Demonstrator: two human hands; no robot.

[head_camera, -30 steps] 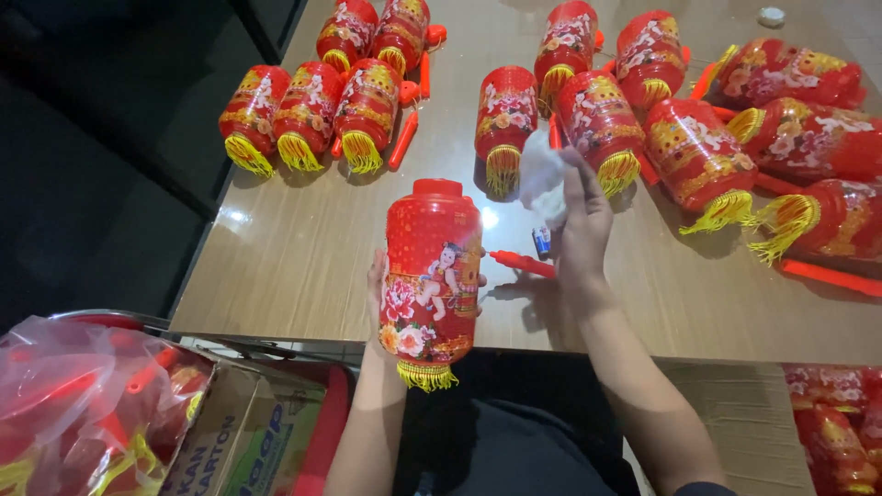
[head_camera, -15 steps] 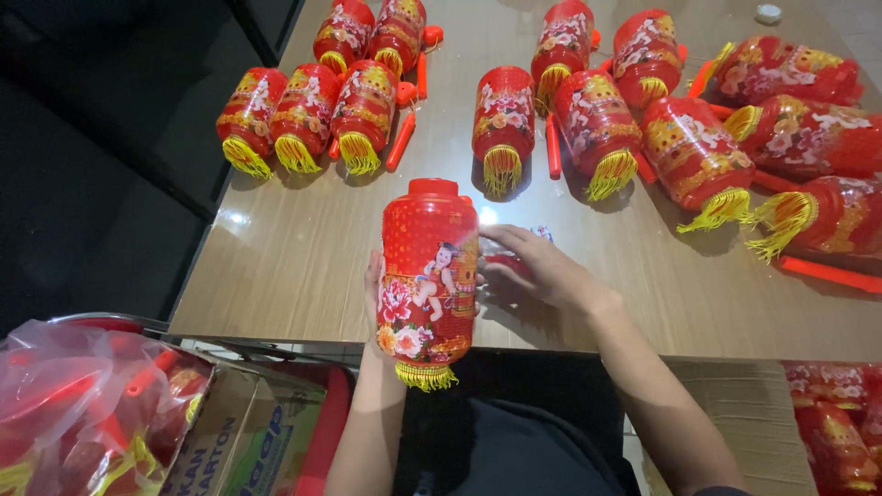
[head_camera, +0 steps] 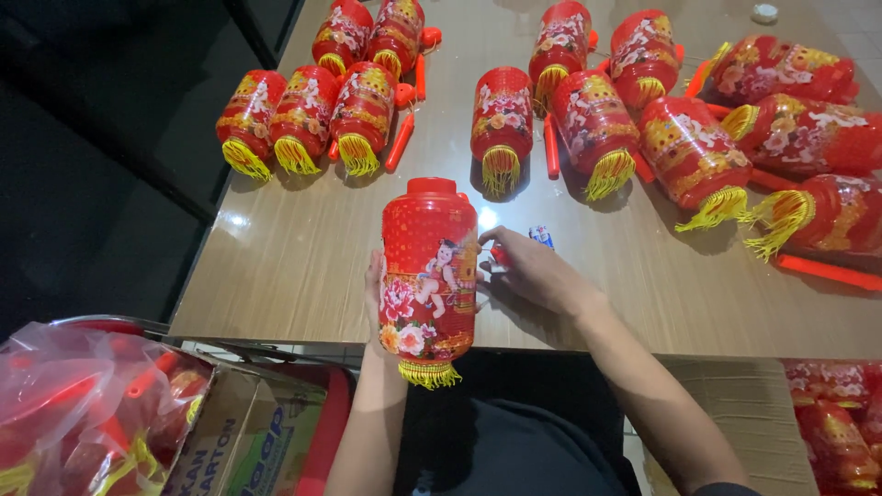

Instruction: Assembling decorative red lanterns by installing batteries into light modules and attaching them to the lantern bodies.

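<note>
My left hand [head_camera: 374,287] holds a red cylindrical lantern [head_camera: 428,266] upright over the near edge of the brown table [head_camera: 294,276]. The lantern has a red cap, flower prints and a yellow fringe below. My right hand [head_camera: 535,274] lies on the table just right of the lantern, fingertips at its side and curled over the end of a red stick [head_camera: 497,254]. Whether it grips the stick is hidden. A small blue and white object [head_camera: 541,236] lies just behind that hand.
Several more red lanterns lie across the table: a group at far left [head_camera: 303,119], some in the middle [head_camera: 501,119], others at right [head_camera: 790,138]. Loose red sticks [head_camera: 401,140] lie among them. A plastic bag [head_camera: 83,413] and a cardboard box [head_camera: 239,441] stand at lower left.
My right hand has come down from above the table and moved left to the lantern's side. The lantern in my left hand has stayed in place.
</note>
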